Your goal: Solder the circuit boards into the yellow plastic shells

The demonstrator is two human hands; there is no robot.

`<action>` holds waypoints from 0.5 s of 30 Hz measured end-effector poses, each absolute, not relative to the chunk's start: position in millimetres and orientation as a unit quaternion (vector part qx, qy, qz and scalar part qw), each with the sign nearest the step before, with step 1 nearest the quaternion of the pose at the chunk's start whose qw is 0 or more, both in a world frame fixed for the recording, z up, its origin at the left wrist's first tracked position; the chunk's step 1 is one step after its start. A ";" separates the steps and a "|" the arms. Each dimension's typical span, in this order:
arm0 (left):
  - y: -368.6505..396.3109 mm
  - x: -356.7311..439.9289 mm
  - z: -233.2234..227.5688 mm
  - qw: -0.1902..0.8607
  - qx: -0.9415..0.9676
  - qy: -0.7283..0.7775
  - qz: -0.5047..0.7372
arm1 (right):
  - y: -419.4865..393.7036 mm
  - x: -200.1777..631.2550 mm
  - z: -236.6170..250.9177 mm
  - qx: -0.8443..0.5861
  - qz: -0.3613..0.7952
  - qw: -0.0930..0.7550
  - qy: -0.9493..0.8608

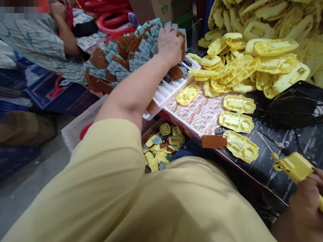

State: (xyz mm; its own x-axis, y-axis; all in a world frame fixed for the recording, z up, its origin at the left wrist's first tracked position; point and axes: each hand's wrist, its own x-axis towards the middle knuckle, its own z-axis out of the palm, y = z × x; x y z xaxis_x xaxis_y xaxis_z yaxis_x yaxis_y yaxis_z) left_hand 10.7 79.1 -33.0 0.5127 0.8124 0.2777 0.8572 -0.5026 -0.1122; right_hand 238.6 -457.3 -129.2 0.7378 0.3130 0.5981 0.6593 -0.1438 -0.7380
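Observation:
My left hand point(170, 45) reaches across to the far end of a heap of circuit boards point(121, 65), brown on one face and grey-green on the other. Its fingers are bent round the edge of a brown circuit board point(182, 43); the fingertips are partly hidden. At the lower right, my right hand point(306, 198) grips a yellow soldering gun point(294, 166), its thin tip pointing toward the row of yellow plastic shells. The nearest shell point(242, 147) has wires inside, and a brown board point(214, 142) lies at its left, over the table edge. A small round speaker point(219, 131) sits just behind that board.
Yellow shells point(234, 70) are piled at the back right. A white foam tray point(174, 90) stands under the boards. Black wire point(295, 107) lies coiled at right. Below the table, a box holds shells and boards point(164, 141). Another person's arm point(67, 37) is at upper left.

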 end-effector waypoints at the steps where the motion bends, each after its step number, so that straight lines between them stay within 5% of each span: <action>1: 86.4 19.7 -32.6 0.128 -0.864 -0.480 -0.081 | -457.1 234.4 -126.4 -0.745 -0.154 0.567 -0.316; 7: 119.1 54.1 -37.2 0.139 -0.869 -0.474 0.015 | -452.8 215.8 -116.7 -0.771 -0.198 0.559 -0.231; 10: 120.3 46.6 -32.1 0.165 -0.885 -0.435 -0.020 | -453.0 221.1 -119.5 -0.765 -0.202 0.557 -0.250; 15: 108.2 1.3 -15.2 0.061 -0.932 -0.341 -0.106 | -452.6 231.9 -133.8 -0.757 -0.181 0.554 -0.298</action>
